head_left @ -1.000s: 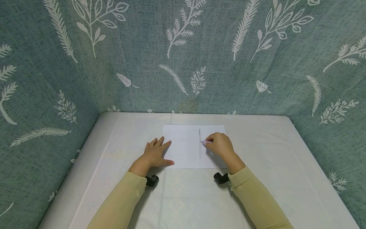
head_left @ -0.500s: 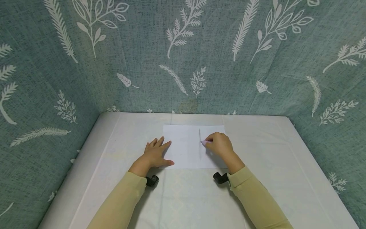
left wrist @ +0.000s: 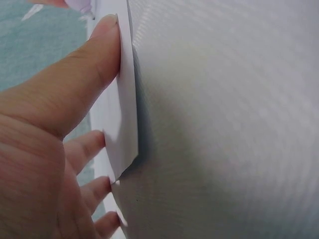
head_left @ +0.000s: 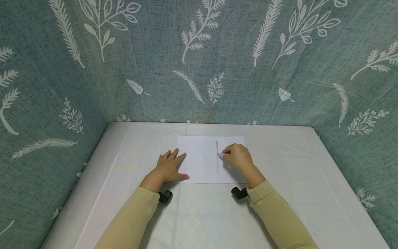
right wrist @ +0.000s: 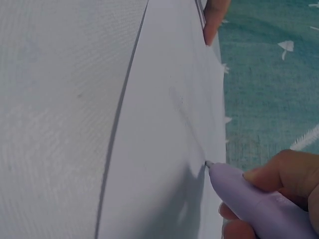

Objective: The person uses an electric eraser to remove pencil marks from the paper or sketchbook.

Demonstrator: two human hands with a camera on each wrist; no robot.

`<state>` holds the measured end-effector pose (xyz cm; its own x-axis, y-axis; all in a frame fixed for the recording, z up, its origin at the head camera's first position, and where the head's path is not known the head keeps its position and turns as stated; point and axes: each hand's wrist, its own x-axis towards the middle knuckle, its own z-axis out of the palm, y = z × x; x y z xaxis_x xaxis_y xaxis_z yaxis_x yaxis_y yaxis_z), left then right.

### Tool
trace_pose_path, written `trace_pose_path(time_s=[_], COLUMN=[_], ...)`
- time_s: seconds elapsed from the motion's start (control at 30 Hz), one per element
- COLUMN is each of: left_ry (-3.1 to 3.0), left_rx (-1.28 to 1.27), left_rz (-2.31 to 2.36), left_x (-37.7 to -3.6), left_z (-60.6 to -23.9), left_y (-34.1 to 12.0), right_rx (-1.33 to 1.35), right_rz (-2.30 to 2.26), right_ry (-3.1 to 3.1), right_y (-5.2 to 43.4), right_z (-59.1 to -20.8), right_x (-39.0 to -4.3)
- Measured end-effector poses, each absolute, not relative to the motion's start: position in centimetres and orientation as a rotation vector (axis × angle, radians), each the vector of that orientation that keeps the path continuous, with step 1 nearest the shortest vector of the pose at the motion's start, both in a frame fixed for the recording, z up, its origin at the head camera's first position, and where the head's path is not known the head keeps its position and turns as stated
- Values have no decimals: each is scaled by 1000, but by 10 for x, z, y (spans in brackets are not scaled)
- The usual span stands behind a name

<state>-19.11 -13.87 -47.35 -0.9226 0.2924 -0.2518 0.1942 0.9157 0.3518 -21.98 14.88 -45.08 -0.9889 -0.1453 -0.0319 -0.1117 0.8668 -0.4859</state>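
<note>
The right hand (head_left: 237, 158) grips a lilac pen (right wrist: 251, 196), its tip touching the paper (head_left: 202, 162) on a faint pencil-grey line. The left hand (head_left: 169, 167) lies flat, fingers straight, pinning the sheet's near-left corner to the table (head_left: 280, 207). Drawing seems underway; extending the line calls for steady pressure.

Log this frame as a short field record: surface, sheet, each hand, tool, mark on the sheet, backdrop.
surface: table under a pale cloth
sheet: white paper, flat, near the far middle of the table
left hand: left hand lies flat, fingers spread, pressing the sheet's left edge; thumb along the edge in the left wrist view
right hand: right hand grips a lilac pen
tool: pen tip touches the paper
mark: faint grey line running from the far edge toward the near edge
backdrop: green leaf-print fabric on three sides
</note>
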Motion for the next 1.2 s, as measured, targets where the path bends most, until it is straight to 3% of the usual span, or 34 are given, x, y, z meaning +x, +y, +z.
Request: trace_pose_path(time_s=[1.2], left_ry=[2779], left_rx=[364], left_rz=[481], left_x=[-192], left_z=[-474], left_y=[-139], right_rx=[-214], right_rz=[-753], right_ry=[2970], right_y=[151], right_z=[-448], right_x=[-225])
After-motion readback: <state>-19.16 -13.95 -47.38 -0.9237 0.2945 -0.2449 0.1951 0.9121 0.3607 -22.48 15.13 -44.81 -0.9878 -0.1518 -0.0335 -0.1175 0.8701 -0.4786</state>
